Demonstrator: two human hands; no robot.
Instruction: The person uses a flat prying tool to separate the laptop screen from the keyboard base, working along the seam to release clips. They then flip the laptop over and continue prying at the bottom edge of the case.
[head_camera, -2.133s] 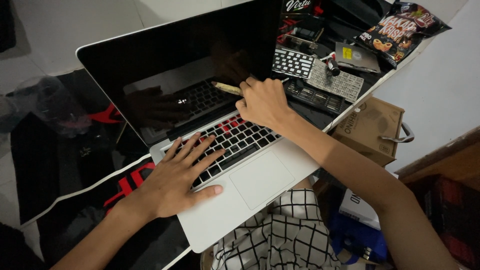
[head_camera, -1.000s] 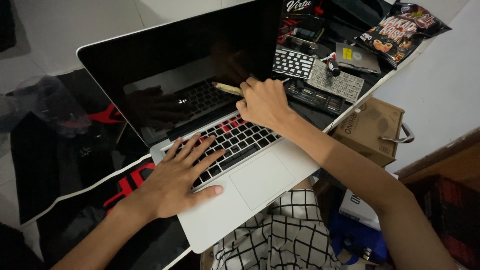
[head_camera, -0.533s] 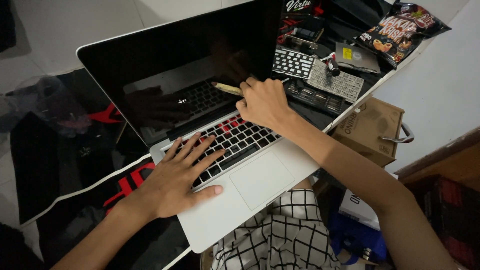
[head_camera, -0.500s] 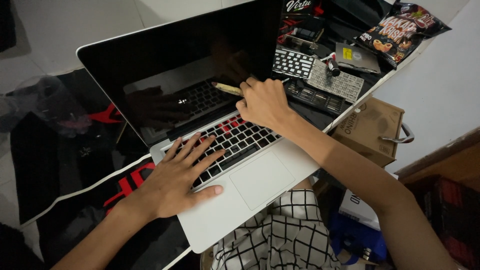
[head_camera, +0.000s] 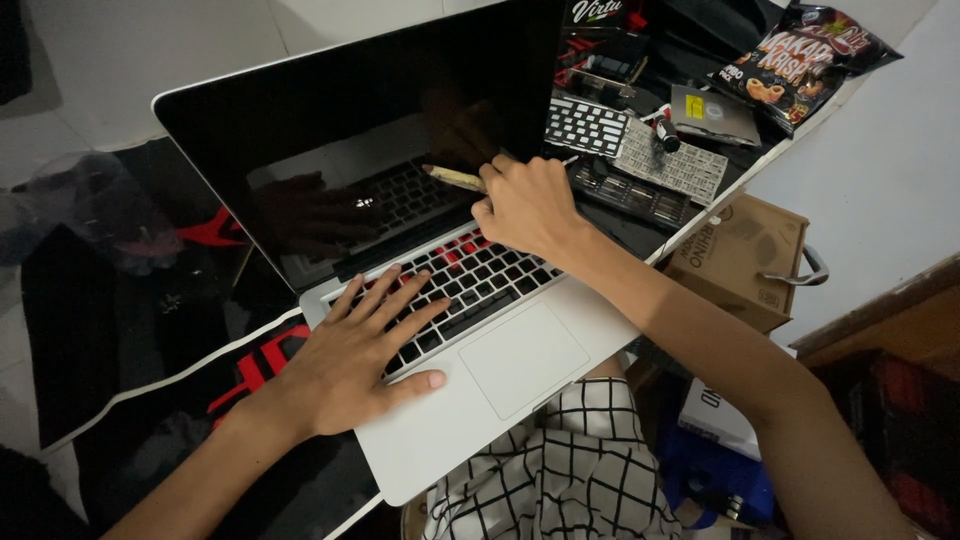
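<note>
A silver laptop lies open before me with a dark screen. My left hand rests flat on the left side of the keyboard, fingers spread. My right hand is closed around a thin pale wooden stick above the keyboard's upper rows, its tip pointing left along the hinge. Several keys near that hand show red where caps are off.
Loose keyboard panels lie to the right of the screen, with a small dark bottle and a snack bag. A cardboard box sits lower right. Checked cloth covers my lap. A black mat lies at left.
</note>
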